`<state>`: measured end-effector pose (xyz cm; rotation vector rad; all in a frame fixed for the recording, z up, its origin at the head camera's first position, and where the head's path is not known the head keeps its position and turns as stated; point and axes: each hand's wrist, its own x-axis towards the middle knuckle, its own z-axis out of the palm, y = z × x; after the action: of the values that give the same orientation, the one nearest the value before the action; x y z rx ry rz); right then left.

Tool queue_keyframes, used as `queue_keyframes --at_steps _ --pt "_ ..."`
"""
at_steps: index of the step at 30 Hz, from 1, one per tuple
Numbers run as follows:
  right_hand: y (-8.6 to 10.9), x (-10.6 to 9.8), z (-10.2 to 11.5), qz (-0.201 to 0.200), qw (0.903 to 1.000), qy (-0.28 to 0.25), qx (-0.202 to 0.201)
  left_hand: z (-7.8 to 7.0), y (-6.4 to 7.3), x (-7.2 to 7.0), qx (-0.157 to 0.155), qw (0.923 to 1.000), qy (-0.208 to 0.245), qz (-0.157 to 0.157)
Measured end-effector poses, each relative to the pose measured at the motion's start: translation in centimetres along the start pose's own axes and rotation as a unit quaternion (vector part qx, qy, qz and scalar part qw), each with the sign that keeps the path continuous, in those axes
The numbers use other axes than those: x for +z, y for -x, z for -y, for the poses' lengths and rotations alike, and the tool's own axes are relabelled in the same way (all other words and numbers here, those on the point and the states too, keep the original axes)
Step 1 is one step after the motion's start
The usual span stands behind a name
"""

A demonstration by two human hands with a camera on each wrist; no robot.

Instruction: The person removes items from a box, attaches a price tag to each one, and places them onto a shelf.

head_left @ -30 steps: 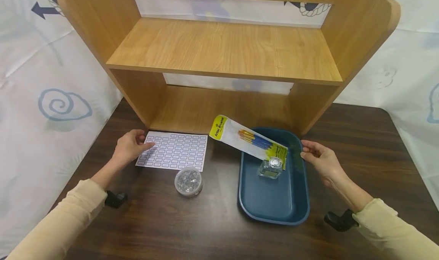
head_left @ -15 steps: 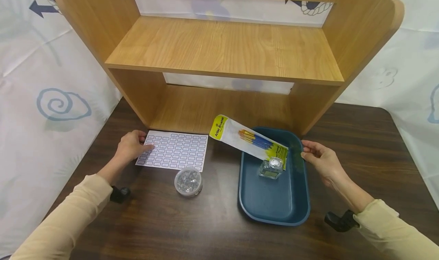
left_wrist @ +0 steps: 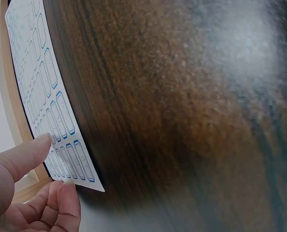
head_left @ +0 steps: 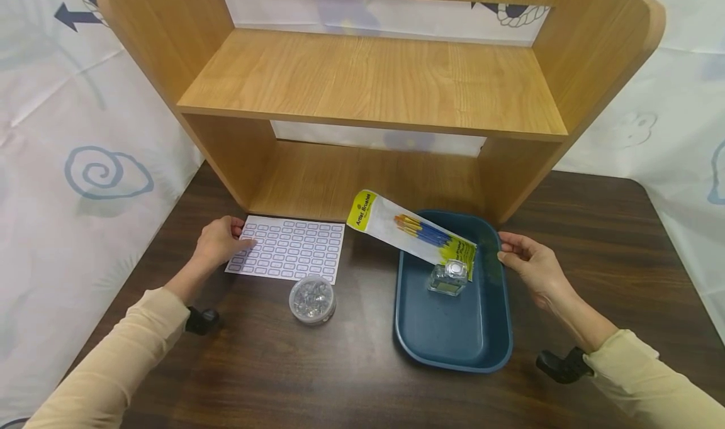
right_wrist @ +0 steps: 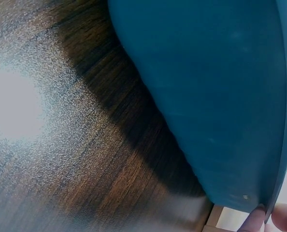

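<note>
Left hand (head_left: 218,243) has the label sheet (head_left: 291,253) pinched at its outer edge, thumb on top and fingers underneath, with the rest of the sheet stretching inward from that grip. Round tub (head_left: 313,300) of clear bits sits on the table (head_left: 255,366), inward of the same hand and closer to the body. Right hand (head_left: 532,262) has the blue tray (head_left: 453,341) pinched by the rim, so the tray's just inward of those fingers. Clear boxy thing (head_left: 447,281) inside it, and the Artist Brushes pack (head_left: 379,221) pokes out over the rim away from that hand
</note>
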<state>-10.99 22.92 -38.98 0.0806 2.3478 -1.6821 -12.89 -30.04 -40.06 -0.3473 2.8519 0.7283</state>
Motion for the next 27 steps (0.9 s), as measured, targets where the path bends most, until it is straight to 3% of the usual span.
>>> queue_keyframes --at_steps 14,21,24,27 --pt "0.1 0.0 0.1 -0.001 1.0 0.003 0.004 -0.2 0.1 0.0 -0.005 0.9999 -0.009 0.007" --pt "0.5 -0.2 0.1 -0.005 1.0 -0.003 0.006 0.1 0.1 0.1 -0.031 0.9994 0.017 0.001" --pt "0.9 -0.4 0.2 -0.034 0.9983 -0.047 -0.01 0.2 0.1 0.1 -0.027 0.9995 0.017 -0.005" --pt "1.5 -0.2 1.1 -0.078 0.9888 -0.119 -0.047 0.4 0.2 -0.1 -0.018 0.9996 0.02 -0.006"
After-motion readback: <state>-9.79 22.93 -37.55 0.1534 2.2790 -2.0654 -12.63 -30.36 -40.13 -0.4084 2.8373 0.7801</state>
